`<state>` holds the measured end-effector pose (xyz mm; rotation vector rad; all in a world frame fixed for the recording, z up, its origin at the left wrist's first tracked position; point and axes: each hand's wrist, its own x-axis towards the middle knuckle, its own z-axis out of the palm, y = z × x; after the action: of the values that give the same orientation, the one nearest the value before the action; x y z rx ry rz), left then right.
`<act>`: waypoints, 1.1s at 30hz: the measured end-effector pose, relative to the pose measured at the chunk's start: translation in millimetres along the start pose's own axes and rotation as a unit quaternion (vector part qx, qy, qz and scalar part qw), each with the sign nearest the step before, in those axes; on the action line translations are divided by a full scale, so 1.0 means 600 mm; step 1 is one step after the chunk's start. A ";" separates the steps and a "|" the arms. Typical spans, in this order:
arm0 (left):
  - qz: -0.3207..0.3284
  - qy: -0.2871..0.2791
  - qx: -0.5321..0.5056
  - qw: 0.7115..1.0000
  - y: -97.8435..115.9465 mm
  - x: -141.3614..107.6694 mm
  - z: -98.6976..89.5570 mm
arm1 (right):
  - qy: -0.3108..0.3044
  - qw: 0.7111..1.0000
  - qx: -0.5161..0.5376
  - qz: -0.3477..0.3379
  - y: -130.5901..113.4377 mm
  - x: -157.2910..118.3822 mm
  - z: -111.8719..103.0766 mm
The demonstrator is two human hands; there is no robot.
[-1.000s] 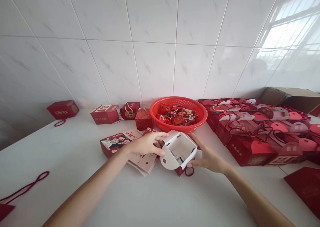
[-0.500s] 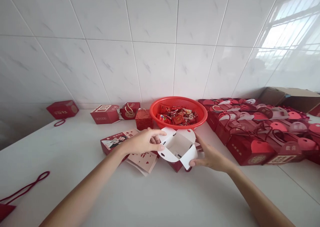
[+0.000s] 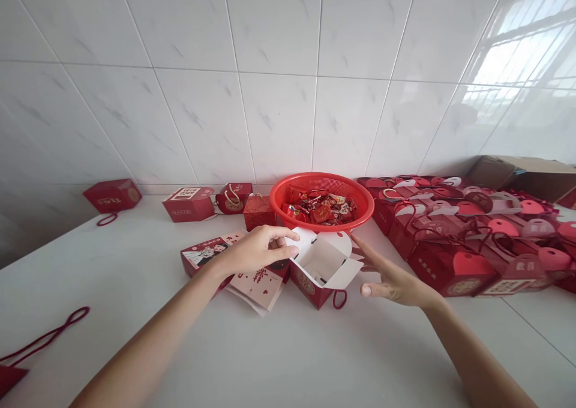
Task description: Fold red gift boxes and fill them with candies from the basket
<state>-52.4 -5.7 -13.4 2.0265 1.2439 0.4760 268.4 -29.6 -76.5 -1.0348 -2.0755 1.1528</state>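
Observation:
A small red gift box [image 3: 310,285] with a white inside stands on the table with its top flaps unfolded. The inside looks bare. My left hand [image 3: 263,249] pinches the box's left white flap between thumb and fingers. My right hand [image 3: 391,279] is just right of the box, fingers stretched and thumb apart, holding nothing. The white right flap [image 3: 346,273] sticks out towards it without being touched. A dark red cord loop [image 3: 340,299] pokes out at the box's lower right. Behind the box, a red plastic basket [image 3: 365,213] holds many red-wrapped sweets [image 3: 321,213].
Rows of red gift boxes [image 3: 450,270] fill the right side, with a cardboard carton [image 3: 526,167] behind. Left of my box lie printed cards [image 3: 258,285] and a box with a cartoon couple [image 3: 204,253]. Several small red boxes [image 3: 189,207] line the tiled wall.
My right hand has let go of the right flap and moved slightly right. The front flap no longer stands out, and the box's patterned red side shows. My left hand stays at the left flap.

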 end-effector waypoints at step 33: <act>0.135 -0.190 0.338 0.912 0.040 0.320 0.035 | 0.391 0.905 0.165 0.010 0.018 0.281 -0.122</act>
<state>66.1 148.8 -19.9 2.7207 0.9585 -0.2815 233.3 146.4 -35.1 -1.1062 -1.1953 0.8480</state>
